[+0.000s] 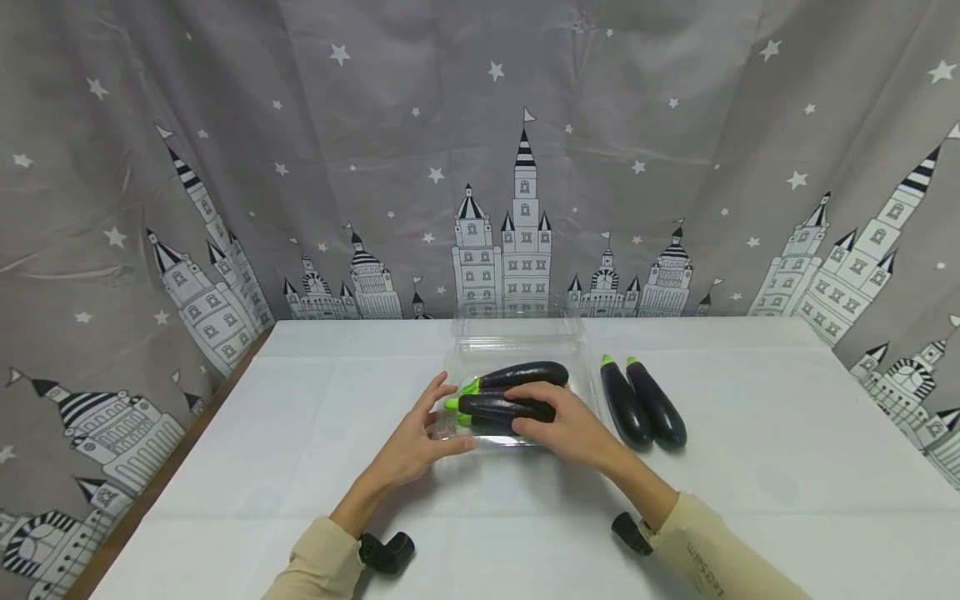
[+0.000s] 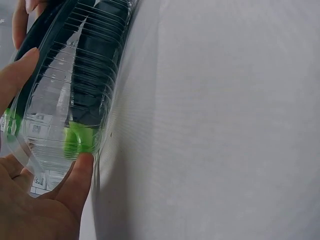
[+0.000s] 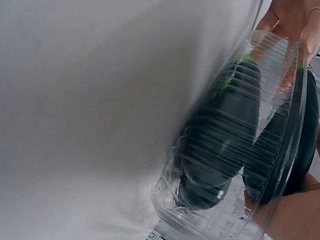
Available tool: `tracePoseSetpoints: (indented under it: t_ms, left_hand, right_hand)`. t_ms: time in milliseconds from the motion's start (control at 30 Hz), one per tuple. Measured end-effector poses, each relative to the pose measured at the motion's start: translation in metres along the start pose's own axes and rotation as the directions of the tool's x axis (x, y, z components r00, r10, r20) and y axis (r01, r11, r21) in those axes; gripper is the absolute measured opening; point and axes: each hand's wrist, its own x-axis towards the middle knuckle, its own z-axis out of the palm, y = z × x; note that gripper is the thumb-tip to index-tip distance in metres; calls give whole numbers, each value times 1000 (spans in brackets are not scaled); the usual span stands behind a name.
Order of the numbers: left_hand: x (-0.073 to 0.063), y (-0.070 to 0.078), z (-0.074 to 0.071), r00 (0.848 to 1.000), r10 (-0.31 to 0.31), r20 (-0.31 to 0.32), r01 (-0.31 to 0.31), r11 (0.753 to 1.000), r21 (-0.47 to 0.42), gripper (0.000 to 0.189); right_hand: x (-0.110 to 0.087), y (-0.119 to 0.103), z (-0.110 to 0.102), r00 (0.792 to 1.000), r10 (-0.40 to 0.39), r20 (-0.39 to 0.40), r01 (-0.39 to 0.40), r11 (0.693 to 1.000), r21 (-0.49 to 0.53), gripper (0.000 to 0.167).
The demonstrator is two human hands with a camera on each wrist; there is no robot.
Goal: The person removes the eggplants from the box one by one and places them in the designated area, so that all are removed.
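A clear plastic container (image 1: 517,350) stands on the table with several dark eggplants in it, their green stem ends to the left. My right hand (image 1: 564,423) grips one eggplant (image 1: 489,407) by its thick end, over the front part of the container and above another eggplant (image 1: 491,426). Around the container's front left corner, my left hand (image 1: 408,446) holds on, its thumb against the ribbed wall (image 2: 55,95) in the left wrist view. Farther back inside lies an eggplant (image 1: 525,374). The right wrist view shows eggplants (image 3: 220,130) through the clear side.
Two more eggplants, one (image 1: 626,408) beside the other (image 1: 657,404), lie on the white tablecloth (image 1: 765,417) right of the container. The container's clear lid (image 1: 517,325) is folded open toward the grey castle-print curtain (image 1: 375,167).
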Motion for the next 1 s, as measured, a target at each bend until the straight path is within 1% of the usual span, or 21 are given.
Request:
tracePoseSetpoints:
  t_ms: [133,533,800,1000]
  left_hand:
    - [0,0,0,1000,4,-4,-4,1000,5,81]
    - [-1,1,0,1000,1,-6,-1,1000,12,81]
    - [-1,-1,0,1000,6,-4,-6,1000,3,81]
    - [-1,-2,0,1000,5,-6,-5,1000,-18,98]
  right_hand:
    - [0,2,1,1000,-21,-4,21,1000,-10,38]
    - [1,4,2,999,-48,-9,48,999,-23,37]
    - [1,5,2,999,-35,-27,35,999,-19,37]
    - [2,4,0,999,-15,-50,16,1000,18,37]
